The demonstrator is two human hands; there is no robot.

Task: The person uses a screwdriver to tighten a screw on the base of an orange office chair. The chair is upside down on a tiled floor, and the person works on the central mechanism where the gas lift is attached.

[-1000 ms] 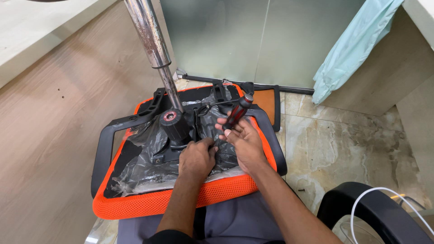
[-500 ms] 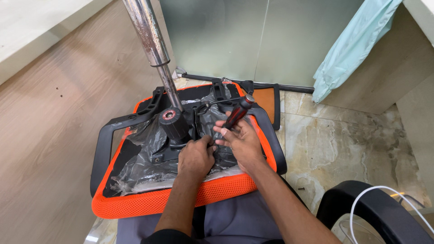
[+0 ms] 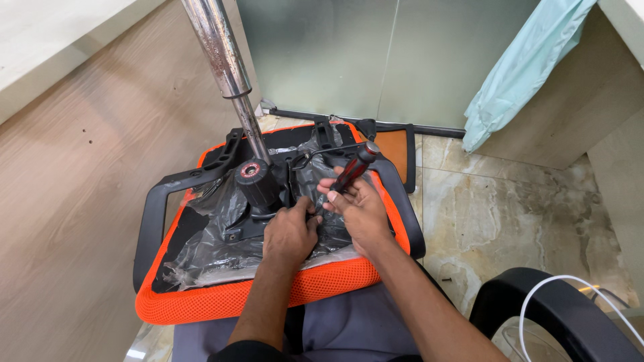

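since a second ago your hands have barely shifted; the screwdriver (image 3: 350, 175) tilts a touch more upright. from the left: a wood panel (image 3: 80, 174), then the steel column (image 3: 225, 64) rising from the black hub (image 3: 255, 184) of the upturned orange seat (image 3: 221, 302) on your lap. your left hand (image 3: 290, 231) is curled, fingertips pressed on the plastic-wrapped mechanism (image 3: 221, 231) beside the hub. your right hand (image 3: 362, 211) grips the red-and-black screwdriver, tip down between both hands. further right lie the marble floor (image 3: 510, 221), a pale green cloth (image 3: 523, 74) and a white cable (image 3: 577, 285).
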